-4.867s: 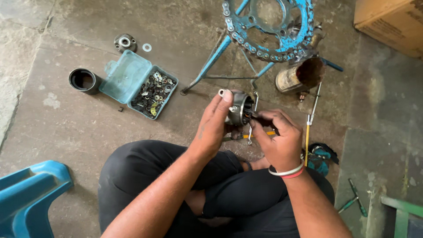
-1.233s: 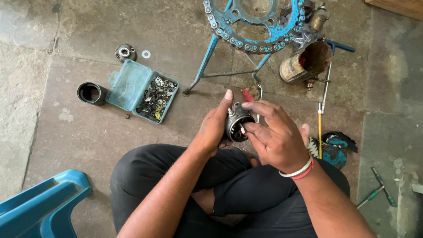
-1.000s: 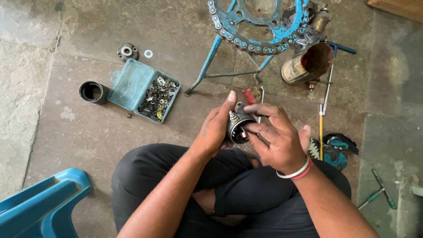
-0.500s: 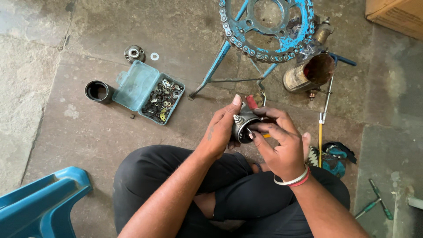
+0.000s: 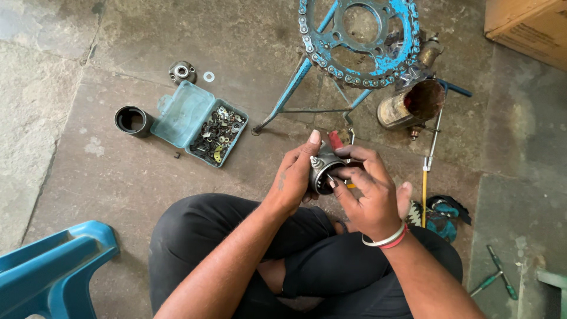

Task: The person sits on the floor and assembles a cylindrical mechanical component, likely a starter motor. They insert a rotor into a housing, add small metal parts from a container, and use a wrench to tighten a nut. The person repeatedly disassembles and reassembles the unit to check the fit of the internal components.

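I sit cross-legged on a stone floor. My left hand [image 5: 293, 175] grips a small dark metal cylinder [image 5: 322, 171], a round motor-like housing with its open end towards me. The fingers of my right hand [image 5: 367, 190] reach into that open end, the fingertips touching the rim and inside. A red-handled tool [image 5: 335, 140] lies on the floor just behind the cylinder. Whether my right hand pinches a small part I cannot tell.
An open teal plastic box [image 5: 199, 122] with several small metal parts lies to the left, a black ring [image 5: 132, 120] and a bearing hub [image 5: 182, 71] beside it. A blue stand with sprocket and chain [image 5: 357, 36], a rusty can [image 5: 410, 104], screwdrivers [image 5: 426, 177] and a blue stool [image 5: 50, 266] surround me.
My right hand's fingers have shifted on the cylinder's open end and both hands sit slightly lower in view as my head moved. Earlier, the right hand held a small tool against the cylinder.
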